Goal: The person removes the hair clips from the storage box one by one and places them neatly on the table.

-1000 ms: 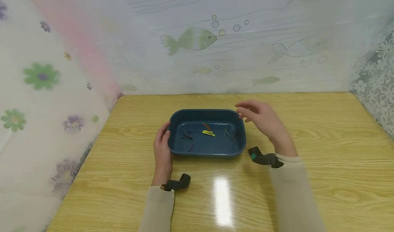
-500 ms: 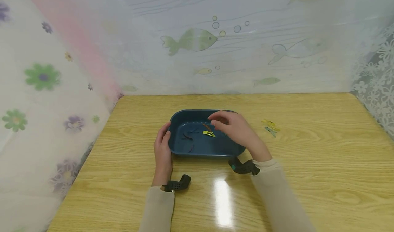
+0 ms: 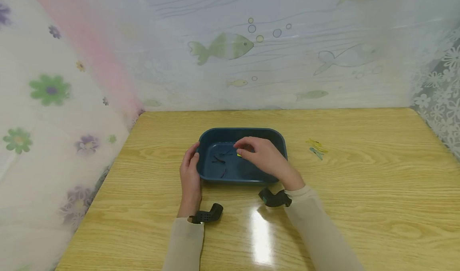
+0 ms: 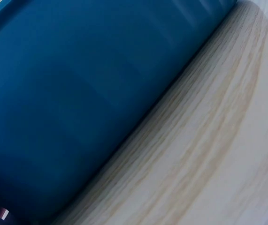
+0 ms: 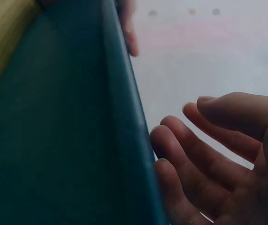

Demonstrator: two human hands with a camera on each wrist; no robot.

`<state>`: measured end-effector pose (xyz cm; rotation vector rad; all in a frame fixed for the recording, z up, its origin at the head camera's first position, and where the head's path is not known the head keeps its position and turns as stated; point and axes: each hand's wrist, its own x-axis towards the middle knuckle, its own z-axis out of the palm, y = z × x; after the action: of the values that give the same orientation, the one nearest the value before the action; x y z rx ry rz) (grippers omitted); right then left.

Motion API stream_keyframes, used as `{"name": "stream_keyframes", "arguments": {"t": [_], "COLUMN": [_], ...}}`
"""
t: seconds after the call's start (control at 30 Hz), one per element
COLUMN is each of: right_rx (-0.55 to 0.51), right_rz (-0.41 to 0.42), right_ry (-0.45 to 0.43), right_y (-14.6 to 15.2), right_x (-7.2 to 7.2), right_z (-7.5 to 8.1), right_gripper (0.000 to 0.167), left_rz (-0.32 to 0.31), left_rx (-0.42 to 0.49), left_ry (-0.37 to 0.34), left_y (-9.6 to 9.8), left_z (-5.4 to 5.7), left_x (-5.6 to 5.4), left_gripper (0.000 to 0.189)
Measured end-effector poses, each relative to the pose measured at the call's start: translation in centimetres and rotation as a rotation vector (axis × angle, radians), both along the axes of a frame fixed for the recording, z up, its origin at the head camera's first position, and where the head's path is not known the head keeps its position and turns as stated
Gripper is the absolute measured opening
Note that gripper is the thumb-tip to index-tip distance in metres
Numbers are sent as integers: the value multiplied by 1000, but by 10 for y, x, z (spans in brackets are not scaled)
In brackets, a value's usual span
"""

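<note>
A dark blue rectangular basin stands on the table. My left hand holds its left end, thumb and fingers at the rim; the left wrist view has only the basin's outer wall and the tabletop. Above the basin's inside hovers my right hand, its fingers loosely bent; thumb and fingertips are apart with nothing between them in the right wrist view. Just below those fingertips peeks a yellow hair clip, mostly covered. Dark clips, a blue one and a thin reddish one lie on the basin floor.
Yellow hair clips and a pale teal clip lie on the wooden table to the right of the basin. A patterned curtain hangs behind the table's far edge.
My right hand has moved left from the basin's right corner to over its middle, now covering most of the yellow clip. The left hand and basin stay put. Clips on the right came into view.
</note>
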<state>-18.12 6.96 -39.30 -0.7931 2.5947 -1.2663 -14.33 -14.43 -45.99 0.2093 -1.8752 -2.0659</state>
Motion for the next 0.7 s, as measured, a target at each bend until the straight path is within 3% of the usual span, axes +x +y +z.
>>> {"name": "stream_keyframes", "arguments": {"t": [0.27,0.57,0.7], "right_rx": [59,131,172], "right_rz": [60,90,132], "right_ry": [37,84,111], "right_y": [-20,-31,-34], "right_x": [3,5,6], "right_z": [-12,-21,-20], "right_gripper": [23,21,22], "left_rz": [-5,-9,-14], "left_rx": [3,-22,-9], "left_ry": [-33,-46,-44], "left_y": [-2,4,5], "left_z": [2,19,20], "left_x": [1,9,9], "left_gripper": [30,33,33]}}
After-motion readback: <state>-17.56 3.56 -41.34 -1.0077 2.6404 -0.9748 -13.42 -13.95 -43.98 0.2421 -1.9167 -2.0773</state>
